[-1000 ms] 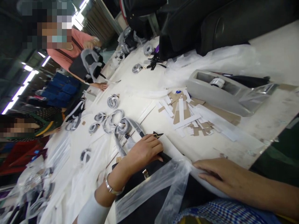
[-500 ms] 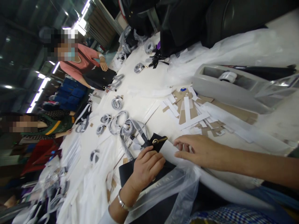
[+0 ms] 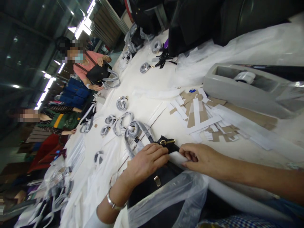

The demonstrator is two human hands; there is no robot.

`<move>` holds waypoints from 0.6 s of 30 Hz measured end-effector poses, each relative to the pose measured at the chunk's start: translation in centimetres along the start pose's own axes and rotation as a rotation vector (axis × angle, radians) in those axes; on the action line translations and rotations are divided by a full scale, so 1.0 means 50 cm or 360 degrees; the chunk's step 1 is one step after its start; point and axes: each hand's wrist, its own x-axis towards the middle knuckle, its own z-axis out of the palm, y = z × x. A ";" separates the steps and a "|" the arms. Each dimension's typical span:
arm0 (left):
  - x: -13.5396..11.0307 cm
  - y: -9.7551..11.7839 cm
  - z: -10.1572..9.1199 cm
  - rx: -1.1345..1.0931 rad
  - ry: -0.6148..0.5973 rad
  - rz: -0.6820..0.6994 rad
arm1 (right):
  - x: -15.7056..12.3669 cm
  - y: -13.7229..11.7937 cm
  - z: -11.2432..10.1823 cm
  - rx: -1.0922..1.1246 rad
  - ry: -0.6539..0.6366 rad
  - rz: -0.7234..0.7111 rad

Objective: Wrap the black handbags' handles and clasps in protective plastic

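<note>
A black handbag (image 3: 152, 186) with a gold clasp lies at the table's near edge, partly inside a clear plastic bag (image 3: 175, 194). My left hand (image 3: 146, 161) rests on the bag's top with fingers curled and pressed down, just below a black tab with a gold ring (image 3: 167, 142). My right hand (image 3: 201, 156) has its fingers curled, pinching at white paper (image 3: 177, 155) beside that tab. A silver bracelet (image 3: 112, 202) is on my left wrist.
Several wrapped straps (image 3: 125, 125) lie on the white table (image 3: 142, 107). Cardboard and white paper strips (image 3: 199, 115) are piled to the right beside a grey tray (image 3: 237, 91). Two other people (image 3: 87, 65) work at the far left side. Dark bags (image 3: 201, 22) stand at the back.
My right hand has moved from the plastic at the lower right up to the black tab and curled its fingers. My left hand has shifted on the bag's top. The view has tilted.
</note>
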 end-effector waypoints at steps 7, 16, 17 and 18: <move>0.029 -0.043 -0.014 -0.0020 -0.0244 0.0215 | -0.035 0.004 0.014 -0.0363 0.0207 -0.0173; -0.009 -0.032 0.004 0.0024 -0.0089 0.0075 | 0.001 -0.003 0.003 -0.0352 0.0105 0.0168; -0.009 -0.031 0.001 -0.0024 -0.0138 0.0048 | 0.006 -0.004 0.003 -0.0353 0.0094 0.0174; -0.006 -0.030 -0.001 -0.0057 -0.0183 0.0024 | 0.010 -0.004 0.002 -0.0370 0.0087 0.0170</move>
